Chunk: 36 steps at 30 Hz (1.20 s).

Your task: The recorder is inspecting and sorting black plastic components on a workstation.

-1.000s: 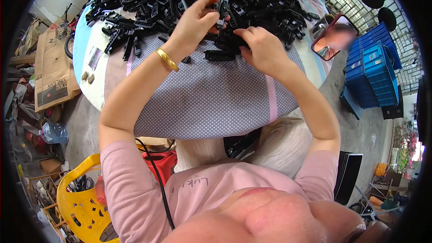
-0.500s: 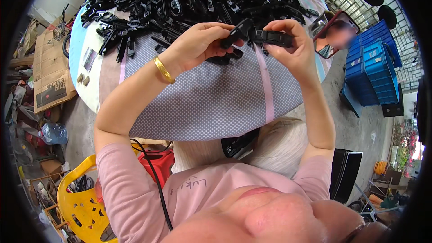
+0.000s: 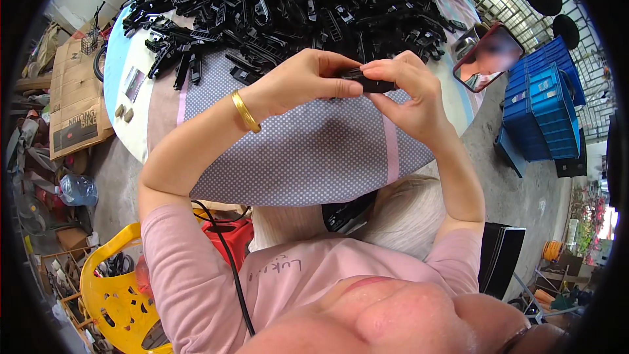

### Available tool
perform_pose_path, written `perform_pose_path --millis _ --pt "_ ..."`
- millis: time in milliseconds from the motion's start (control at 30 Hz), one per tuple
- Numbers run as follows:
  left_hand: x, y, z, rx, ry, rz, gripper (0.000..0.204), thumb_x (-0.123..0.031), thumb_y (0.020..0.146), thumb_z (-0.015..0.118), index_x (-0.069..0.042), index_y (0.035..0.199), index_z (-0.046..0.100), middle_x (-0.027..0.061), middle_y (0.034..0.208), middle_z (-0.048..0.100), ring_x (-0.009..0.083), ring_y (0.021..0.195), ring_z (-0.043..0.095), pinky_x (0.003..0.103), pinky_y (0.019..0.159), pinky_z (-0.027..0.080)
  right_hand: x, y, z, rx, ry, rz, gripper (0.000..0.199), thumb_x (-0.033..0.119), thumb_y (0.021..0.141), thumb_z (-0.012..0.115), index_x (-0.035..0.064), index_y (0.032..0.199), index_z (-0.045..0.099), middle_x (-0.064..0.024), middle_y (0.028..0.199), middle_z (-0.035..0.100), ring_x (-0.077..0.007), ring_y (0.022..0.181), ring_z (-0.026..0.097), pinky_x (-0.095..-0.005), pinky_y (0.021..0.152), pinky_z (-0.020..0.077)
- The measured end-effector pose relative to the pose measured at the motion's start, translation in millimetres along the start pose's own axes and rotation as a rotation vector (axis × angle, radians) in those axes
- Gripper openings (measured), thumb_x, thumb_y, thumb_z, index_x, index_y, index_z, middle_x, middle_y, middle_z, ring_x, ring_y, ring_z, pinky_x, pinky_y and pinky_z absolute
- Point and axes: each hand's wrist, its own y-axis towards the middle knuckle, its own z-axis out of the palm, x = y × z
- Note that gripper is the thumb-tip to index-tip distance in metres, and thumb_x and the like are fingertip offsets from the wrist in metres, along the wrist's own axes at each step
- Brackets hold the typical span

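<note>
Above the near half of the table, my left hand (image 3: 321, 78) and my right hand (image 3: 414, 95) are brought close together. Between their fingertips sits a dark black plastic part (image 3: 377, 83), gripped from both sides. Fingers cover much of it, so I cannot tell whether it is one piece or two pressed together. A gold bangle (image 3: 245, 111) circles my left wrist. Just beyond my hands spreads a large pile of black plastic parts (image 3: 282, 16), some long with ladder-like slots.
A dotted grey tablecloth (image 3: 295, 157) covers the round table. To the right, a phone (image 3: 488, 59) leans against a metal cup (image 3: 466, 40), with blue crates (image 3: 540, 101) beyond. Cardboard (image 3: 78, 105) stands at left; a yellow plastic chair (image 3: 118, 282) and a black cable (image 3: 229, 259) are near me.
My hands have come together and slightly nearer to me. The two black parts held apart before are now brought together between my fingers.
</note>
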Motion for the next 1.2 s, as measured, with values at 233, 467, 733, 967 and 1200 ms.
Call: perform_pose_path --millis 233,467,733,967,1200 --pt "1 -7 12 -0.231 0.647 0.397 0.039 -0.008 0.072 0.071 -0.002 0.109 0.061 0.0164 0.091 0.066 0.0266 0.081 0.066 0.031 0.072 0.052 4 2 -7 -0.004 -0.216 -0.091 0.046 0.008 0.063 0.075 0.003 0.106 0.061 -0.0107 0.104 0.064 -0.0258 0.091 0.059 -0.0345 0.079 0.0471" --pt "5 -8 18 -0.191 0.912 0.543 0.042 -0.003 0.07 0.071 -0.003 0.111 0.06 0.0137 0.086 0.066 0.0261 0.076 0.064 0.032 0.067 0.052 3 -8 -7 0.261 -0.211 0.136 0.049 0.015 0.063 0.078 0.0006 0.107 0.059 -0.0152 0.097 0.062 -0.0306 0.089 0.059 -0.0352 0.078 0.0465" --pt "5 -8 16 -0.203 0.896 0.628 0.037 -0.007 0.071 0.072 -0.003 0.106 0.063 0.0143 0.088 0.066 0.0273 0.077 0.065 0.033 0.066 0.053 7 -10 -3 0.123 -0.162 0.151 0.034 0.013 0.066 0.076 -0.0007 0.095 0.064 -0.013 0.083 0.065 -0.0271 0.075 0.062 -0.0325 0.067 0.0477" --pt "0 -13 25 0.039 0.724 0.389 0.043 -0.025 0.073 0.074 -0.003 0.108 0.063 0.014 0.085 0.066 0.0293 0.077 0.063 0.033 0.069 0.051 11 -13 -25 0.341 0.016 0.345 0.028 0.009 0.065 0.076 -0.0015 0.088 0.065 -0.0118 0.077 0.065 -0.022 0.07 0.062 -0.0292 0.064 0.0473" --pt "-1 -16 23 0.262 0.668 0.598 0.056 -0.046 0.074 0.069 -0.005 0.11 0.062 0.0131 0.096 0.064 0.0256 0.083 0.062 0.034 0.071 0.051 30 -14 -61 0.694 0.214 0.221 0.034 0.017 0.061 0.079 -0.0003 0.087 0.066 -0.012 0.077 0.064 -0.0253 0.069 0.062 -0.0316 0.062 0.0482"
